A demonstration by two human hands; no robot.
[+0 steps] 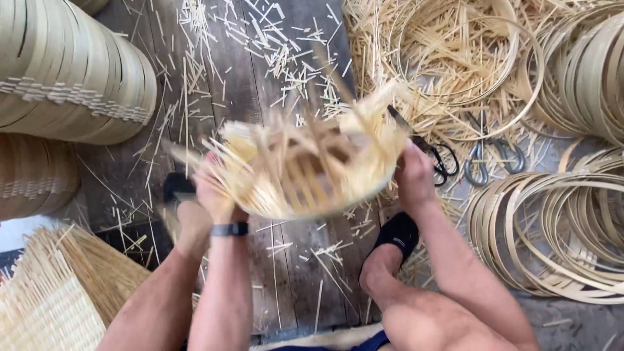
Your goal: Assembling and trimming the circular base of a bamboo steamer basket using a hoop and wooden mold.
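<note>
I judge the weaving stage: my left hand (211, 188) and right hand (413, 175) both grip the blurred half-woven bamboo tray (305, 169) above the plank floor (253, 97), and next I'd steady its rim.

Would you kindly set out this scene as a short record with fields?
Setting: plank floor strewn with bamboo splinters
Left hand: grips the left edge of a half-woven basket, blurred by motion
Right hand: grips the basket's right edge
Wrist: dark band on the left arm
Nearby tools: scissors on the floor, right of the basket
Right side: loose bamboo hoops
Left side: stacked hoops; woven mat
</note>
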